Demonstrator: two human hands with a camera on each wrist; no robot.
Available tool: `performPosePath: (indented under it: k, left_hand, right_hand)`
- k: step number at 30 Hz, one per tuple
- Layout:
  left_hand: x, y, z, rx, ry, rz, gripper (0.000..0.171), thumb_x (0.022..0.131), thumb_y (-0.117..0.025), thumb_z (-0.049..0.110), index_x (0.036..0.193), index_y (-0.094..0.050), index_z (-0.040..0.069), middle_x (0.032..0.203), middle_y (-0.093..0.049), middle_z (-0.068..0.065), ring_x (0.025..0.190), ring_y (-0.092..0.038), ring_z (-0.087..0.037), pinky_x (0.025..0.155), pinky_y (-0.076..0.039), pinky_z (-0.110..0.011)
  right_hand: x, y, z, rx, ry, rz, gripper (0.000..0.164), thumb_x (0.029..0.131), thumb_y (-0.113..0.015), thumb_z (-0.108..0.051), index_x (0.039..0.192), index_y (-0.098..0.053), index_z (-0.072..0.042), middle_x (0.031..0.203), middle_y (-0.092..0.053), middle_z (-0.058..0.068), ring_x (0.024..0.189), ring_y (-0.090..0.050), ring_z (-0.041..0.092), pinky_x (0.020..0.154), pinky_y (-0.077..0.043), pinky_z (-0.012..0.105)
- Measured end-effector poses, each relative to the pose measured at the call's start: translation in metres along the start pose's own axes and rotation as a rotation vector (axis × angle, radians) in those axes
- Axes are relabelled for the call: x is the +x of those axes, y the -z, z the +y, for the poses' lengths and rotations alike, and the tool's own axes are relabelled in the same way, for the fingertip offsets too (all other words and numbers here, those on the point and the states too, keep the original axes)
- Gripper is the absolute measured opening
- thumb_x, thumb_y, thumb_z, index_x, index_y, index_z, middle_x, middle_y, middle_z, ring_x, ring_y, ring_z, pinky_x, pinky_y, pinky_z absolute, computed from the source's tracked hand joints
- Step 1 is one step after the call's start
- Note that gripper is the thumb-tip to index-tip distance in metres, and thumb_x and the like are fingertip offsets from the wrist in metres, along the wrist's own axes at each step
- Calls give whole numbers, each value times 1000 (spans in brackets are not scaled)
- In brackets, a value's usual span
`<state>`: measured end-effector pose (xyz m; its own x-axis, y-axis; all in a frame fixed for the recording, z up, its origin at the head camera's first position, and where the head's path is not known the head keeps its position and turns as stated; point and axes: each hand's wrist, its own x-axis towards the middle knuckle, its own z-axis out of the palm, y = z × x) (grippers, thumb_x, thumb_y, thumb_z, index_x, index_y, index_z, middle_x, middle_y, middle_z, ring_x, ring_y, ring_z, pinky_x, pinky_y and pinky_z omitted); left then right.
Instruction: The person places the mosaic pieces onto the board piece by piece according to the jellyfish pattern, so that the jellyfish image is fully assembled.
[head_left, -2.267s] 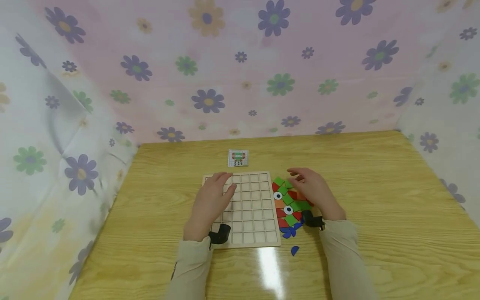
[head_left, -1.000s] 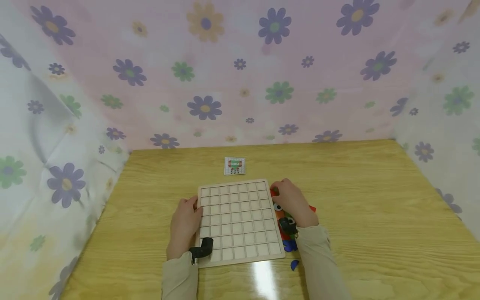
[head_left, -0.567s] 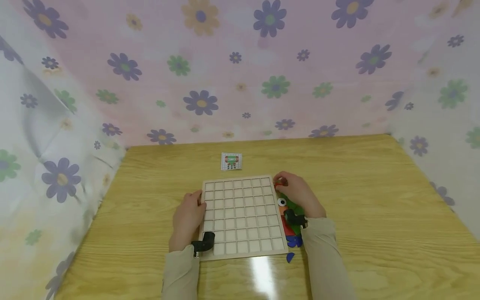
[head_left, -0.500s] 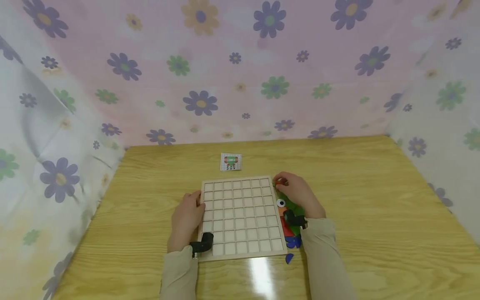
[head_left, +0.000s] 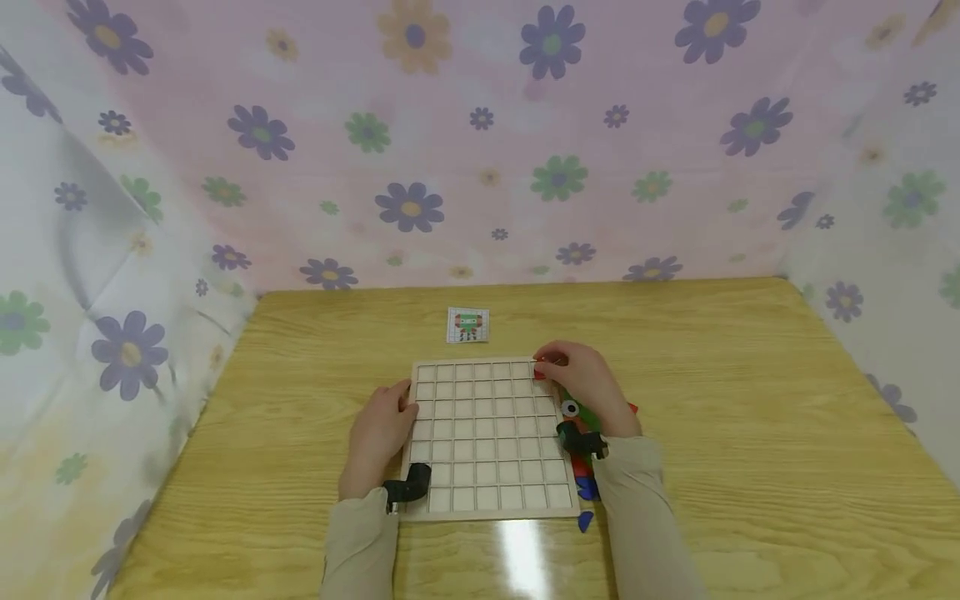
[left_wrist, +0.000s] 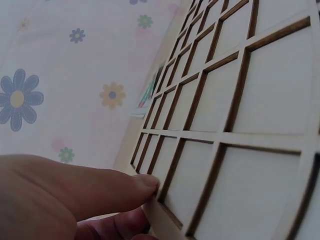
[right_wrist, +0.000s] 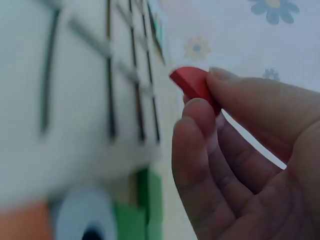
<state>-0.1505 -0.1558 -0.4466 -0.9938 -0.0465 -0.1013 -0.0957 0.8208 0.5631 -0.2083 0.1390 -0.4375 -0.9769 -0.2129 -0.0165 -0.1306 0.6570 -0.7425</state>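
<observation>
A square wooden grid board (head_left: pixel 475 427) lies on the table. My left hand (head_left: pixel 377 429) grips its left edge; in the left wrist view the thumb (left_wrist: pixel 112 192) presses the rim and the fingers curl below it. Between thumb and fingertips, my right hand (head_left: pixel 592 383) pinches a red puzzle piece with a curved edge (right_wrist: pixel 192 82). In the head view that piece overlaps the board's far right corner cells. Below the right hand, along the board's right side, lie green, orange, red and blue pieces and a round eye piece (head_left: pixel 570 408), partly hidden by hand and wrist.
A small picture card (head_left: pixel 468 325) with a green and red figure lies beyond the board. One blue piece (head_left: pixel 585 522) sits apart near the board's front right corner. Flowered cloth (head_left: pixel 558 179) rises behind the wooden table (head_left: pixel 712 375) and at both sides.
My left hand has gone from above the board to its left edge. My right hand picked up the red piece from beside the board and brought it left over the far right corner.
</observation>
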Motion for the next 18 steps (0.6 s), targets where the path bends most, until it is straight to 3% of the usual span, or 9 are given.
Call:
performPosePath:
  k: [10, 18]
  left_hand:
    - [6, 7, 2, -24, 8, -11, 45, 81, -54, 17, 125, -52, 8, 75, -50, 1, 64, -45, -15, 54, -34, -27]
    - [4, 2, -3, -83, 15, -19, 41, 86, -53, 19, 126, -51, 10, 77, -51, -1, 64, -46, -17, 54, -35, -29]
  right_hand:
    - [18, -24, -26, 28, 42, -82, 17, 83, -63, -26, 97, -67, -17, 87, -63, -7, 76, -56, 11, 73, -45, 31]
    - [28, -50, -43, 34, 29, -121, 8, 81, -65, -24, 89, -64, -21, 81, -60, -7, 72, -55, 11, 68, -44, 30]
